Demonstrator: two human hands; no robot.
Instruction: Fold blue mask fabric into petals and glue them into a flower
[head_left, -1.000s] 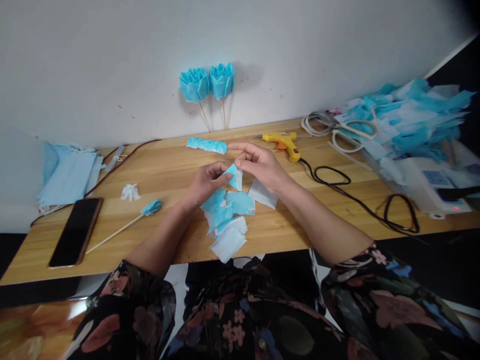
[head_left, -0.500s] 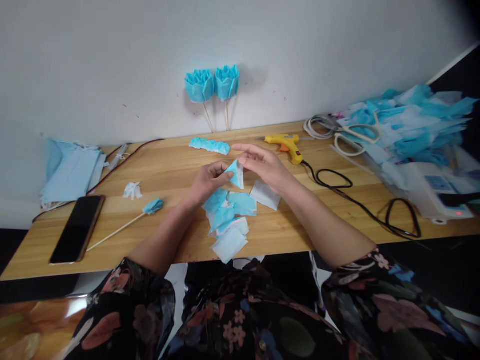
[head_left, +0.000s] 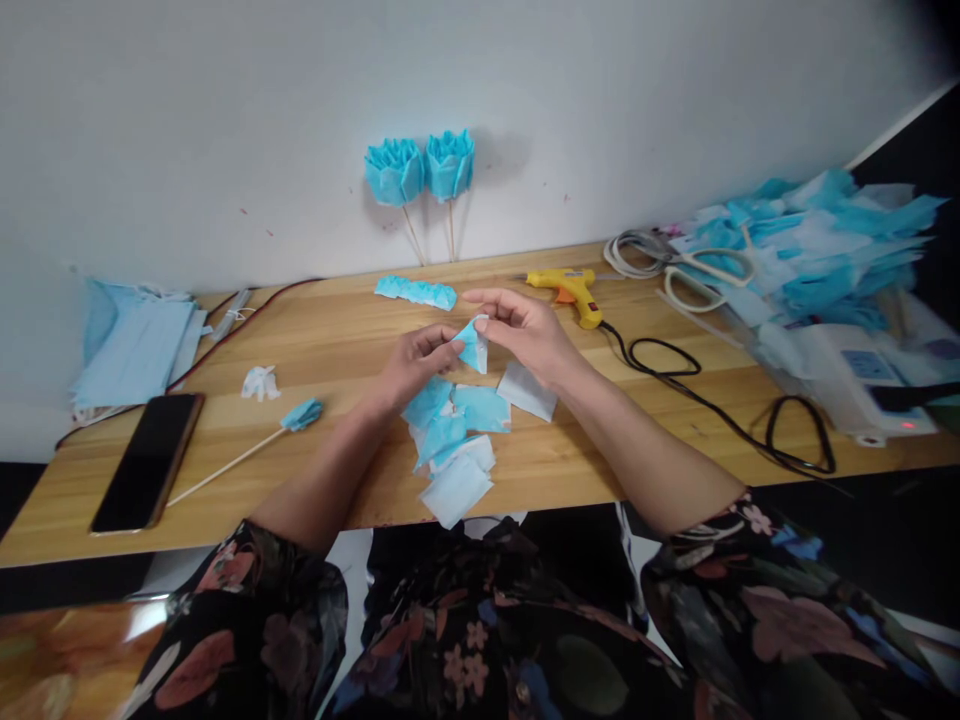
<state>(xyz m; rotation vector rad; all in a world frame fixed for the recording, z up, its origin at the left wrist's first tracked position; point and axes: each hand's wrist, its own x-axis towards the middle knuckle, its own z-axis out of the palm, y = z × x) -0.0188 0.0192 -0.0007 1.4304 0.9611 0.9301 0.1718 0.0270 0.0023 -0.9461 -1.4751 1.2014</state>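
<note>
1. Over the wooden table (head_left: 337,330), pinched the folded piece (head_left: 472,347) by its left side with the left hand (head_left: 412,365), thumb in front and fingers curled.
2. Now, between both hands, lay just right of the left fingertips, touching both, roughly equally near to each; ran lengthwise away from the body, with the narrow end farthest. Looked small, creased and roughly triangular, blue leftward, white along the right edge.
3. And at the upper right corner, gripped with the right hand (head_left: 529,335), thumb bent in, index finger outstretched.
</note>
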